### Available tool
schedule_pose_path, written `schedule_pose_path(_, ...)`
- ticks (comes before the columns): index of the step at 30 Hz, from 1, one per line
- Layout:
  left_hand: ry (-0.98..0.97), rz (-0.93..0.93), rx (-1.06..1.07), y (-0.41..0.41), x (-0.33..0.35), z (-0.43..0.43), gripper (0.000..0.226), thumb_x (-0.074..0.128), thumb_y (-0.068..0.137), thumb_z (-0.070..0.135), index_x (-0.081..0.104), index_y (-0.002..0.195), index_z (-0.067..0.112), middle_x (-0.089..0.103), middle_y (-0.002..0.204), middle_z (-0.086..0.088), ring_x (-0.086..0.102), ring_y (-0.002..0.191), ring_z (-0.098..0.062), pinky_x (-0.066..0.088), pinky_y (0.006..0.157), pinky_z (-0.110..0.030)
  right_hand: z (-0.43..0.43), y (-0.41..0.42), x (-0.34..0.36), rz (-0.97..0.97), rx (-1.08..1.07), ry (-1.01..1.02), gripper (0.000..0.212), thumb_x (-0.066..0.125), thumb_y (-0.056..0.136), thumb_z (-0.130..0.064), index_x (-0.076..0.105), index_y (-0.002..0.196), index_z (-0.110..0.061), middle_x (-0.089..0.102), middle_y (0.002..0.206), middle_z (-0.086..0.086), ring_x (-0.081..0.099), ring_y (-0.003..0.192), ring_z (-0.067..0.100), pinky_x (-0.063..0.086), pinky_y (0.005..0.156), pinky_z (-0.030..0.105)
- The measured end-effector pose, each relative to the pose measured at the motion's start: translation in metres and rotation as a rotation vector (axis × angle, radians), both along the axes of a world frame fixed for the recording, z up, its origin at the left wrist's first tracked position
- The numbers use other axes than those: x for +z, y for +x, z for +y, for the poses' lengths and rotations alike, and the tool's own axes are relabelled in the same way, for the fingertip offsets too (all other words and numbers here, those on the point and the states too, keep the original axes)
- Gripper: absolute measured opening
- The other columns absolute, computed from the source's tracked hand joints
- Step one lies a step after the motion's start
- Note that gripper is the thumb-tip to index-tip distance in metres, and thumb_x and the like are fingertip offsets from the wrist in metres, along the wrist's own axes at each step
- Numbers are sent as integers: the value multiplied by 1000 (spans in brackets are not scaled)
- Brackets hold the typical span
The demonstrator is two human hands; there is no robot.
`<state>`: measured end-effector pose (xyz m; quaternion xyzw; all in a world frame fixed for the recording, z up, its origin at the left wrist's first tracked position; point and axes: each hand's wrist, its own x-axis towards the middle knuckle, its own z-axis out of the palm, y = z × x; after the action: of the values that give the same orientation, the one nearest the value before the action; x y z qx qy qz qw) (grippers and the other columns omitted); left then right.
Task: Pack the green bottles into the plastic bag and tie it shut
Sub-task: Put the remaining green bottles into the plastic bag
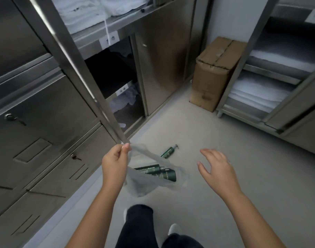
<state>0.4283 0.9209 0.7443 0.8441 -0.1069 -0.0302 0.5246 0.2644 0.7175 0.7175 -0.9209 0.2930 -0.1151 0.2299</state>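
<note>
- Green bottles (154,171), dark with white lettering: two lying side by side low down, just in front of the foot of the steel cabinet post (92,90); seen at the mouth of the plastic bag (140,185), whether inside it or on the pale floor (233,133) behind the film impossible to tell.
- Third, a smaller pump bottle (168,152), on its side on the floor a little farther out from the post foot, apart from the other two and outside the bag.
- Bag thin, grey and see-through, hanging limp right beside the post foot, rim pulled out into a strip, lower part sagging.
- Left hand (114,163) just at the post foot, thumb and forefinger clamped on the bag's rim, remaining fingers curled beneath.
- Right hand (215,169) well out from the post, beyond the bottles, empty, fingers spread and loosely bent, touching nothing.
- Handling, as a judgement: bottles probably rigid smooth plastic, fairly heavy if full, somewhat slippery; best gripped round the body, not by the pump head, likely the weakest part.
- Bag probably near weightless, floppy, quick to collapse or tear; best held by the rim at two opposite sides to keep the mouth wide, then gathered at the neck for the knot.
</note>
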Motion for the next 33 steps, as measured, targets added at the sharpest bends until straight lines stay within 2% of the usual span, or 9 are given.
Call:
schedule_pose_path(4,-28,-46,-115,52,5,-43,31,53,90,19,59,64,34,56,59,4,47,53,6,34,49,-6,-22,32,2,4,-89,0,37,64,81,-16,58,116,-6,62,119,13,51,115,31,38,99,41)
schedule_pose_path(8,-70,10,-196,108,-1,-79,29,53,91,21,61,65,29,55,62,1,46,53,3,39,52,-13,-35,76,2,11,-172,-1,37,63,83,-18,58,117,-6,62,120,12,51,115,31,38,100,42)
schedule_pose_path(11,-109,93,-282,147,-8,-102,29,53,90,20,62,65,10,48,59,-6,43,55,-10,38,56,-27,-39,111,1,17,-262,-1,37,63,83,-18,57,118,-6,62,119,13,51,115,31,39,100,43)
schedule_pose_path(14,-120,161,-390,177,-16,-122,28,54,90,17,62,63,14,51,58,-1,44,54,-5,39,53,-12,-38,143,0,27,-372,-7,37,66,81,-16,60,115,-3,64,115,15,54,111,34,40,98,44)
schedule_pose_path(16,-119,186,-462,193,-21,-133,31,54,90,16,60,60,14,46,55,0,39,48,0,34,47,-8,-37,160,-2,28,-440,-16,36,68,79,-13,61,112,-2,65,112,17,57,108,35,42,96,46)
schedule_pose_path(19,-124,191,-528,217,-27,-153,35,53,91,17,55,66,-7,38,57,-9,32,48,-4,29,44,-12,-40,183,-4,23,-503,-27,36,70,77,-12,62,110,0,66,110,18,58,106,37,43,94,47)
schedule_pose_path(24,-156,186,-565,251,-35,-183,38,53,91,16,49,63,-8,35,56,-8,28,46,-1,26,43,-12,-62,214,-7,36,-531,-49,36,69,77,-12,62,110,0,66,109,18,59,105,36,43,95,47)
schedule_pose_path(28,-113,148,-565,280,-40,-213,39,52,91,16,44,54,11,29,51,1,28,42,0,23,40,-12,-90,232,-14,25,-513,-68,35,70,76,-11,63,108,0,68,106,17,61,102,35,45,93,47)
schedule_pose_path(33,-38,64,-537,310,-41,-256,32,52,92,13,57,67,-7,42,57,-9,33,50,-4,28,43,-12,-127,249,-25,22,-461,-53,35,72,75,-10,64,107,1,68,105,18,62,101,35,45,93,48)
